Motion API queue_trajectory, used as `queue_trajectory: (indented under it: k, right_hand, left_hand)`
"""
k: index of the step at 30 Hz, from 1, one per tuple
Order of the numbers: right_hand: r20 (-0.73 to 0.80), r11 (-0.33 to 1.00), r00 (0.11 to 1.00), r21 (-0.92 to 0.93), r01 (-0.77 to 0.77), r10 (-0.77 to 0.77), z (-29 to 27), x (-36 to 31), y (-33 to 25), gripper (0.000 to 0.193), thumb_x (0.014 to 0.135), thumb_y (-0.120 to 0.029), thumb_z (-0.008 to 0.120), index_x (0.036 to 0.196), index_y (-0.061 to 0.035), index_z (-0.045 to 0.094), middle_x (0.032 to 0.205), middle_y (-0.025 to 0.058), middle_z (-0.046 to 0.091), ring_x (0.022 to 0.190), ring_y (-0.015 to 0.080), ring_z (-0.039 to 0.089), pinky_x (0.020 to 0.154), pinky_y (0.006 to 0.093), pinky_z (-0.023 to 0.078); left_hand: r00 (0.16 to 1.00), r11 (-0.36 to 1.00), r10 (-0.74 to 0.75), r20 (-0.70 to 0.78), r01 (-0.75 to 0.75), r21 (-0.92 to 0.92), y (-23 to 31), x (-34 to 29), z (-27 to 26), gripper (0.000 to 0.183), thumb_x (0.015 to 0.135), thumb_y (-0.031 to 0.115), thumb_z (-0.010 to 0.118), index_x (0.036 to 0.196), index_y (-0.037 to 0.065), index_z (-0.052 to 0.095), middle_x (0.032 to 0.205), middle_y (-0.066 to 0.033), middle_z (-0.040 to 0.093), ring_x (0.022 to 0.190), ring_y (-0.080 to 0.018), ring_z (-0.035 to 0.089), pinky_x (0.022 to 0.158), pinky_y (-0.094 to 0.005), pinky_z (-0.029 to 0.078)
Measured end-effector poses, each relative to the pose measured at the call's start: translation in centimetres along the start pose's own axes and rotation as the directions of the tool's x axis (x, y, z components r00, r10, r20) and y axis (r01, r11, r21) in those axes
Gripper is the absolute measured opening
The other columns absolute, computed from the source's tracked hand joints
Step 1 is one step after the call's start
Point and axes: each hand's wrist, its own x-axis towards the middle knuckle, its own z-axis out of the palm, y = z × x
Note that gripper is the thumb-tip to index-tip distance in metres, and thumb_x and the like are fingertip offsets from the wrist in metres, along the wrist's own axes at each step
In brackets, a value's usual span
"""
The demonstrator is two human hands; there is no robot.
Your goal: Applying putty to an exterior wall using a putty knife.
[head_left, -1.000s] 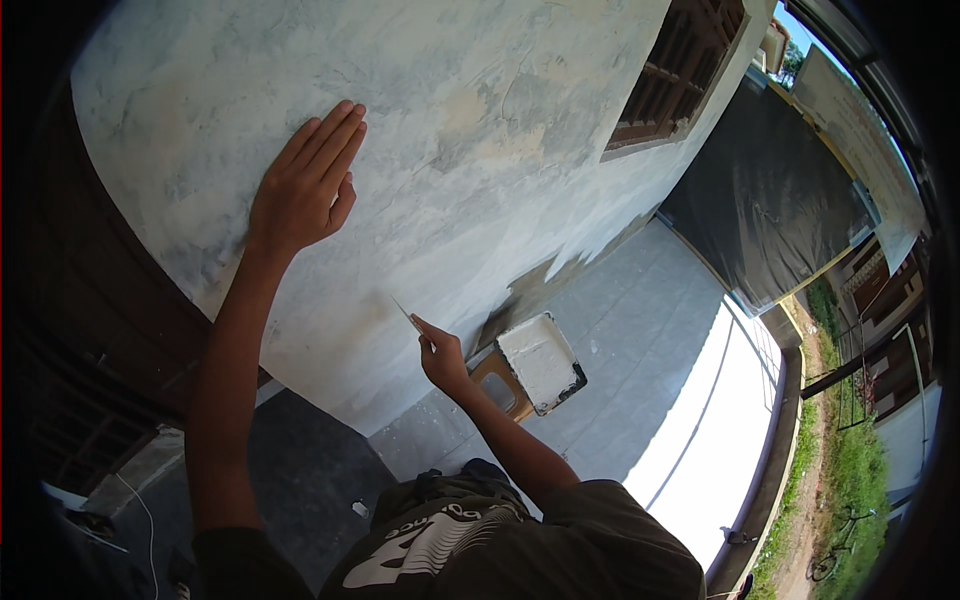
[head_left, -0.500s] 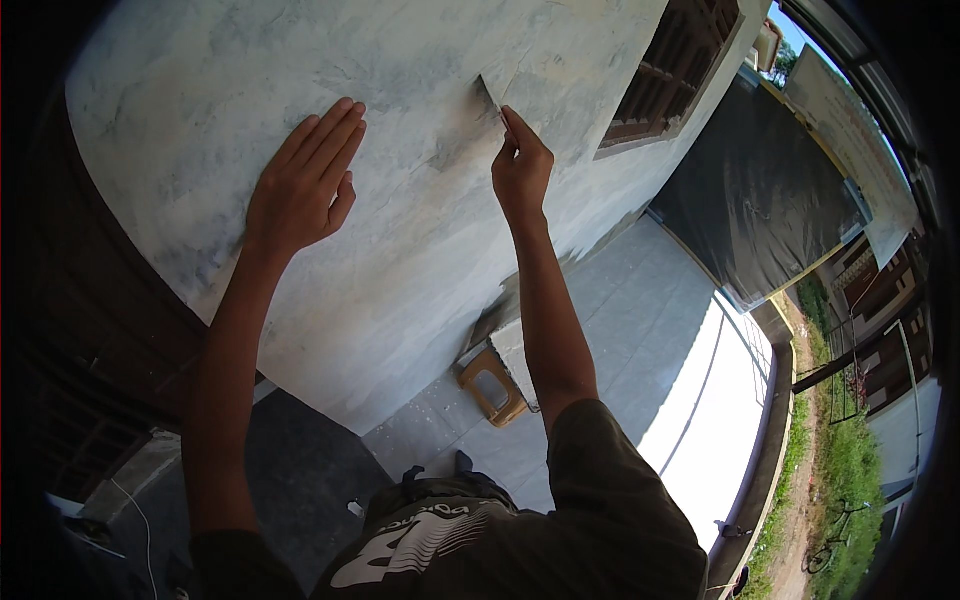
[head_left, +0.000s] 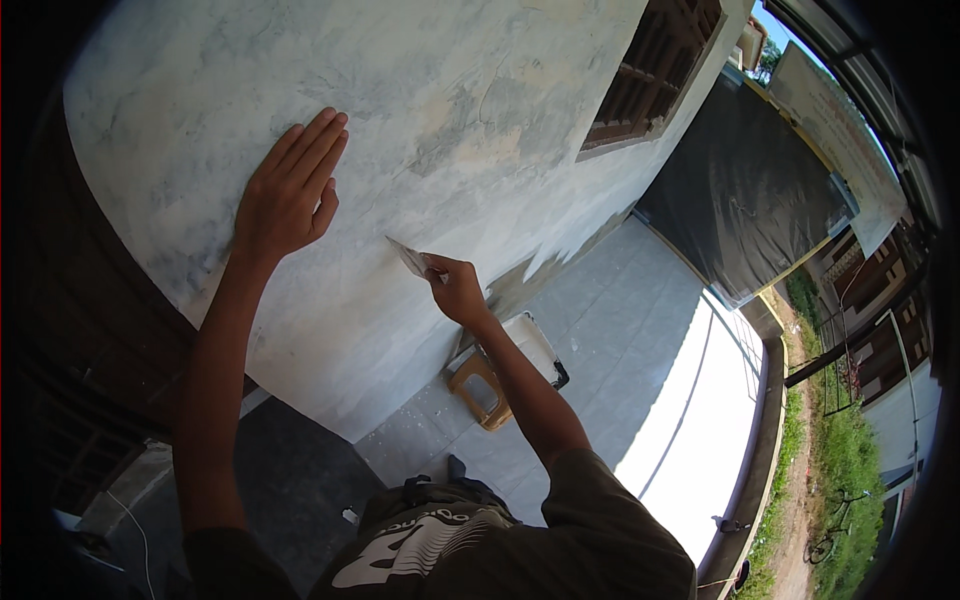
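Observation:
A pale wall (head_left: pixel 400 160), patchy with grey and cream smears, fills the upper left and middle. My left hand (head_left: pixel 285 195) lies against it, fingers stretched out together and thumb apart, holding nothing. Lower and to the right, my right hand (head_left: pixel 460 292) is closed on a putty knife (head_left: pixel 408 258). Its thin, flat, whitish blade points up and left, at or very near the wall; contact cannot be made out for sure. The fingers hide its grip end.
A tan plastic stool (head_left: pixel 463 382) and a white tray with dark edges (head_left: pixel 540 345) stand below my right forearm, on grey tiles. A barred brown window (head_left: pixel 655 75) is upper right, a dark door (head_left: pixel 100 300) at left. Black sheeting (head_left: pixel 740 190) hangs beyond the tiles.
My right hand has swept down and left along the wall with the putty knife, whose blade now shows its pale face. The left hand stays flat, shifted only slightly in the picture.

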Motion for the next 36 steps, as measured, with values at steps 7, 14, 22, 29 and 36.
queue_trajectory:
  k: [7, 14, 22, 29, 36]
  right_hand:
    - [-0.515, 0.926, 0.778, -0.292, 0.237, -0.361, -2.2, 11.5, -6.1, 0.038, 0.095, 0.008, 0.049, 0.133, 0.0124, 0.052, 0.127, 0.0324, 0.061, 0.118, 0.0432, 0.061, 0.102, 0.0436, 0.050]
    - [-0.354, 0.890, 0.839, -0.348, 0.293, -0.414, 8.4, 2.5, -6.4, 0.039, 0.096, 0.006, 0.052, 0.135, 0.0117, 0.048, 0.132, 0.0355, 0.054, 0.125, 0.0491, 0.053, 0.109, 0.0501, 0.043]
    - [-0.157, 0.978, 0.970, 0.124, -0.167, 0.186, 6.6, -6.5, -0.2, 0.028, 0.094, -0.001, 0.057, 0.121, 0.0038, 0.064, 0.099, 0.0236, 0.072, 0.092, 0.0295, 0.073, 0.080, 0.0342, 0.054]
    - [-0.532, 0.998, 0.844, 0.059, -0.039, 0.064, -1.0, 3.0, -1.8, 0.026, 0.093, 0.000, 0.058, 0.117, 0.0076, 0.065, 0.095, 0.0214, 0.073, 0.088, 0.0227, 0.072, 0.080, 0.0322, 0.054]
    - [-0.607, 0.948, 0.735, -0.271, 0.165, -0.302, -5.6, 11.9, -5.8, 0.028, 0.090, 0.008, 0.054, 0.115, 0.0028, 0.068, 0.103, 0.0240, 0.071, 0.091, 0.0371, 0.071, 0.078, 0.0383, 0.057]
  left_hand:
    - [1.000, 1.000, -0.001, -0.016, 0.001, -0.006, 0.5, 0.5, 0.0, 0.047, 0.088, 0.009, 0.050, 0.133, -0.003, 0.060, 0.149, -0.0108, 0.053, 0.143, -0.0221, 0.044, 0.120, -0.0390, 0.032]
    - [1.000, 1.000, 0.006, -0.022, -0.006, 0.000, 0.0, 0.3, -0.1, 0.049, 0.086, 0.007, 0.051, 0.134, -0.004, 0.058, 0.149, -0.0116, 0.052, 0.143, -0.0228, 0.044, 0.119, -0.0402, 0.033]
    - [0.999, 0.999, 0.026, -0.039, -0.027, -0.027, -0.3, 0.0, 0.2, 0.050, 0.086, 0.006, 0.051, 0.134, -0.004, 0.058, 0.149, -0.0122, 0.052, 0.142, -0.0239, 0.044, 0.119, -0.0409, 0.034]
    - [0.999, 0.999, 0.043, -0.026, -0.043, -0.017, -0.1, 0.4, 0.1, 0.050, 0.086, 0.008, 0.052, 0.133, -0.004, 0.058, 0.149, -0.0130, 0.052, 0.143, -0.0239, 0.043, 0.119, -0.0405, 0.032]
    - [0.999, 0.999, 0.036, -0.003, -0.036, 0.006, 0.0, 0.1, 0.0, 0.049, 0.086, 0.008, 0.052, 0.134, -0.003, 0.059, 0.149, -0.0123, 0.052, 0.144, -0.0231, 0.043, 0.120, -0.0403, 0.031]
